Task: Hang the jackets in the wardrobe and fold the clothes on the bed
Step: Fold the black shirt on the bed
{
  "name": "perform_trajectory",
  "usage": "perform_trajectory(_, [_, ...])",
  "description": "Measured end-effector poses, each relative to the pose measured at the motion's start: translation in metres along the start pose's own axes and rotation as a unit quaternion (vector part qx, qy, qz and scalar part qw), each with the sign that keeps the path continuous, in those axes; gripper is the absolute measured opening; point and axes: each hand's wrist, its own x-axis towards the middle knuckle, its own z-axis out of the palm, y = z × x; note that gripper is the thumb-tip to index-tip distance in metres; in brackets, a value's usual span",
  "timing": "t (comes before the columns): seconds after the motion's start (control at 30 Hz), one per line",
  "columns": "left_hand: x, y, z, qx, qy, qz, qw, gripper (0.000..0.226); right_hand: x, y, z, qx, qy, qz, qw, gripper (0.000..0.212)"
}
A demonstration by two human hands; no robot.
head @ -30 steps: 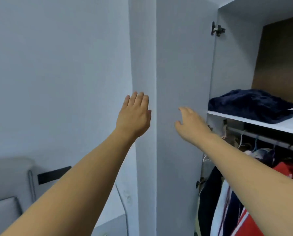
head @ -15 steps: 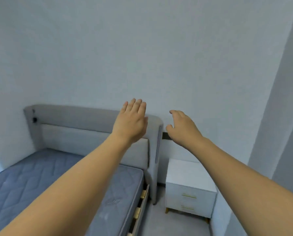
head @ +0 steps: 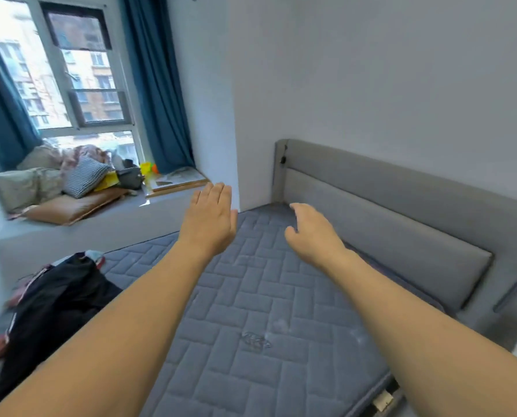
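At the upper left of the frame a window [head: 70, 70] is seen between blue curtains [head: 158, 85], and below it cushions [head: 55, 182] are piled on a window seat [head: 101, 224]. At the lower left a heap of dark clothes [head: 52, 299] with red and white trim is spread on the blue quilted mattress [head: 251, 296] of the bed, near its left edge. In the centre of the frame the left hand [head: 210, 219] is held out above the mattress, fingers straight and together, with nothing gripped. Just right of it, apart from it, the right hand [head: 311, 233] is held out with fingers loosely bent, and nothing is grasped. At the right a grey padded headboard [head: 401, 230] is set against the white wall [head: 371, 85].
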Motion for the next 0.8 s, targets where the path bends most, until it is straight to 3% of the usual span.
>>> perform_trajectory(0.17, [-0.043,-0.16,0.022,0.046,-0.034,-0.087,0.995,0.056,0.052,-0.123,0.112,0.038,-0.06,-0.077,0.994,0.05])
perform_trajectory(0.33, [-0.108,-0.281,0.052,0.072,-0.085,-0.181,0.977,0.053,0.079,-0.201,0.221,0.062,-0.174,-0.141,0.973,0.056])
perform_trajectory(0.47, [-0.168,-0.357,0.079,0.102,-0.132,-0.287,0.943,0.055,0.102,-0.249,0.305,0.097,-0.241,-0.167,0.951,0.054])
perform_trajectory(0.57, [-0.207,-0.406,0.107,0.11,-0.164,-0.346,0.917,0.051,0.115,-0.279,0.373,0.119,-0.28,-0.173,0.937,0.042])
perform_trajectory(0.8, [-0.251,-0.517,0.247,0.056,-0.257,-0.409,0.874,0.057,0.156,-0.305,0.571,0.066,-0.334,-0.188,0.921,0.048])
